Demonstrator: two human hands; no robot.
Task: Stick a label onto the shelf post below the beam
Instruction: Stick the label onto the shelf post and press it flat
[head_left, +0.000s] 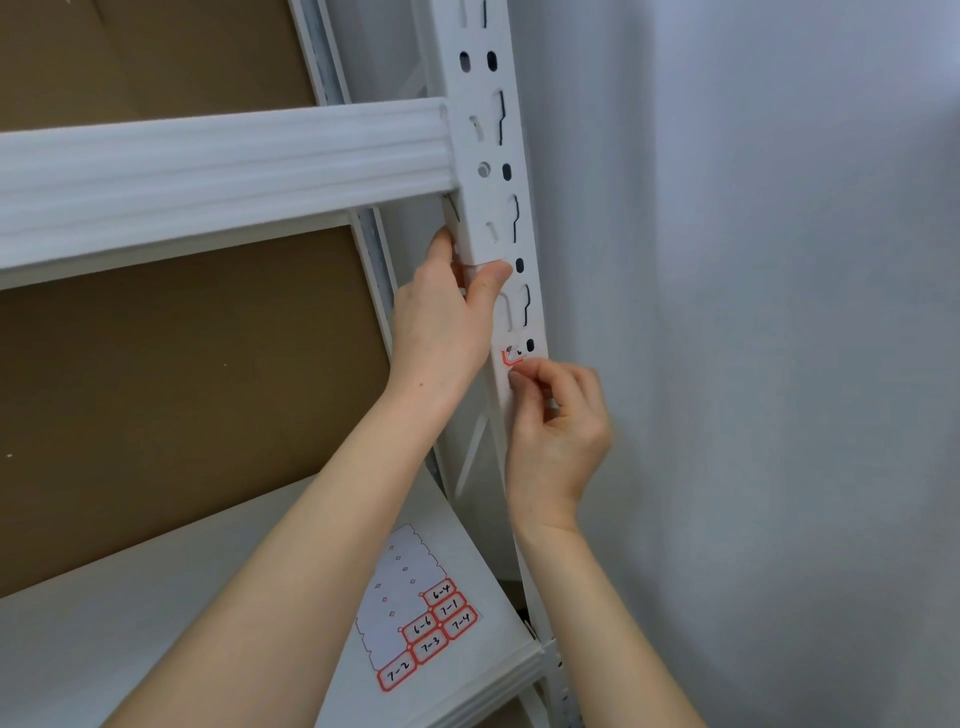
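Observation:
A white slotted shelf post (496, 156) runs down the middle, and a white ribbed beam (223, 166) joins it from the left. Below the beam, a small red-bordered label (513, 355) lies against the post's front face. My right hand (558, 431) pinches the label's lower edge between thumb and fingertips. My left hand (447, 322) grips the post just under the beam, thumb across the front and fingers wrapped behind the left edge.
A label sheet (415, 613) with several red-bordered numbered stickers lies on the white lower shelf (156, 623). Brown backing board (182, 389) fills the shelf's rear. A pale wall (753, 312) stands close on the right.

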